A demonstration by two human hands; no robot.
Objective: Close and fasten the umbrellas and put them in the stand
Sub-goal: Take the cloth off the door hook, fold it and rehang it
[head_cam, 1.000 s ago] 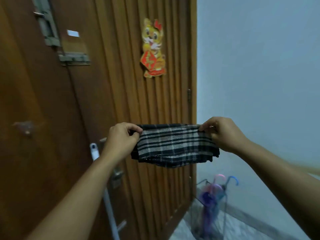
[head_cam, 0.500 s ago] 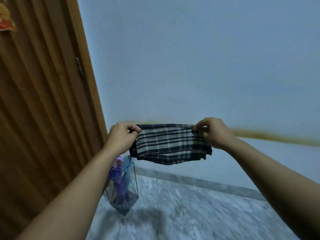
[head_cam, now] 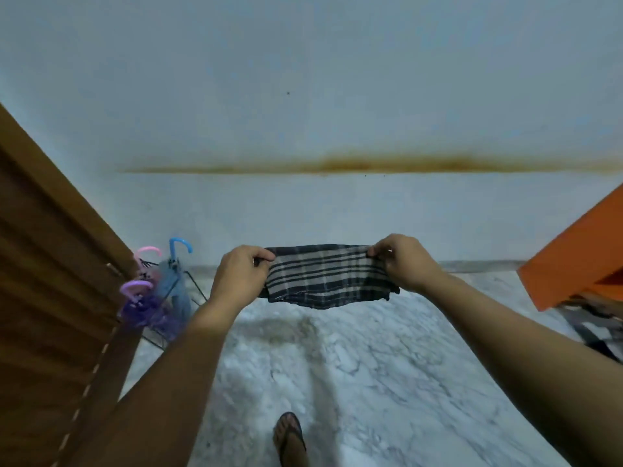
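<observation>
Marble floor (head_cam: 387, 372) runs veined and grey beneath a ribbed wooden door (head_cam: 50, 281). Both hands, left (head_cam: 241, 279) and right (head_cam: 406, 262), pinch a plaid cloth (head_cam: 325, 276) stretched flat between them. Furled umbrellas (head_cam: 151, 298) with hooked plastic handles stand in a wire stand (head_cam: 194, 289) beside the door.

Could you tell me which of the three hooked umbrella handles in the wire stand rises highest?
The blue hooked plastic handle rises highest, above the pink handle to its left and the lower purple handle.
</observation>
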